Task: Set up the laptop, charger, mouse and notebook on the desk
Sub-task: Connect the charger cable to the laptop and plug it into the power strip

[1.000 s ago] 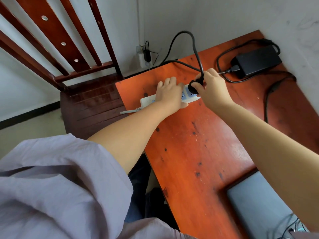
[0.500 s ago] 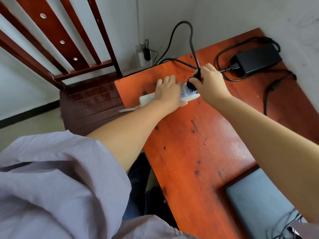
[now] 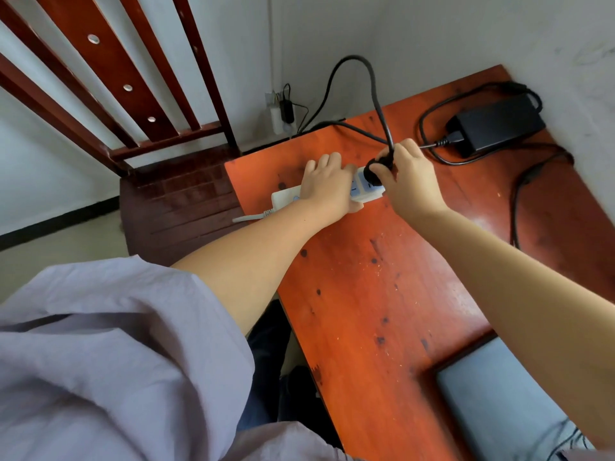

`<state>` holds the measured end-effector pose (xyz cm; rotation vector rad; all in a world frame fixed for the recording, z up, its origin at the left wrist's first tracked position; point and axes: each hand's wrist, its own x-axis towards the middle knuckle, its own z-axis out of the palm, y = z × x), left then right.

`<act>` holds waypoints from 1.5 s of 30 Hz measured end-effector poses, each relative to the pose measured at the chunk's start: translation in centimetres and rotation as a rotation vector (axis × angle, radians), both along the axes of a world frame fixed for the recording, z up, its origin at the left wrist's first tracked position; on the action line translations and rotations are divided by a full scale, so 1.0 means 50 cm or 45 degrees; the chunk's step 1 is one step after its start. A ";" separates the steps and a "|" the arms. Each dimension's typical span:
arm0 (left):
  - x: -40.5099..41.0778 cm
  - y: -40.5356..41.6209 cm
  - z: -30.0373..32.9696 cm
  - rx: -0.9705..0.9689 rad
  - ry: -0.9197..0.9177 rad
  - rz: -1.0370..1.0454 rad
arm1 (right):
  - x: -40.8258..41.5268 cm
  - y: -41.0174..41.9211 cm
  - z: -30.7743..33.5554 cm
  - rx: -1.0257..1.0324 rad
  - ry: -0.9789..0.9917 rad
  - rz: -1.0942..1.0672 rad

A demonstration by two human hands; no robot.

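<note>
A white power strip (image 3: pixel 284 197) lies near the far left corner of the orange-red desk (image 3: pixel 366 294). My left hand (image 3: pixel 327 186) presses flat on its middle, covering most of it. My right hand (image 3: pixel 407 181) grips the charger's black plug (image 3: pixel 374 171), which sits on the strip's right end. The plug's black cable loops up over the desk's back edge. The black charger brick (image 3: pixel 499 123) rests at the far right corner by the wall, with more cable around it. The closed grey laptop (image 3: pixel 499 404) lies at the near right, partly under my right forearm.
A dark wooden chair (image 3: pixel 179 194) stands left of the desk, its slatted back rising at the top left. A wall socket (image 3: pixel 279 111) with a small plug is behind the desk corner. White walls close in the back and right sides.
My right hand has shifted slightly on the plug at the strip's right end. My left hand stays pressed on the strip. The view has moved a little.
</note>
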<state>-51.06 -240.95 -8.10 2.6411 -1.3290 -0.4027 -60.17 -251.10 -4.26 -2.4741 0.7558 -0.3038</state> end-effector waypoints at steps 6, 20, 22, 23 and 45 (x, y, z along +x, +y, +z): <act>-0.001 0.003 -0.004 -0.018 -0.014 -0.001 | -0.001 0.009 -0.004 -0.028 0.029 0.011; -0.001 0.005 0.001 -0.021 0.004 -0.011 | -0.012 0.009 -0.001 0.086 -0.048 -0.103; -0.001 0.005 -0.001 -0.019 -0.005 -0.006 | -0.007 0.016 -0.005 0.004 0.006 -0.061; -0.001 0.004 -0.002 -0.009 -0.005 -0.008 | -0.002 0.018 -0.005 -0.035 0.046 -0.037; 0.003 0.005 -0.007 -0.015 -0.040 -0.020 | 0.011 -0.043 0.046 0.192 0.381 0.097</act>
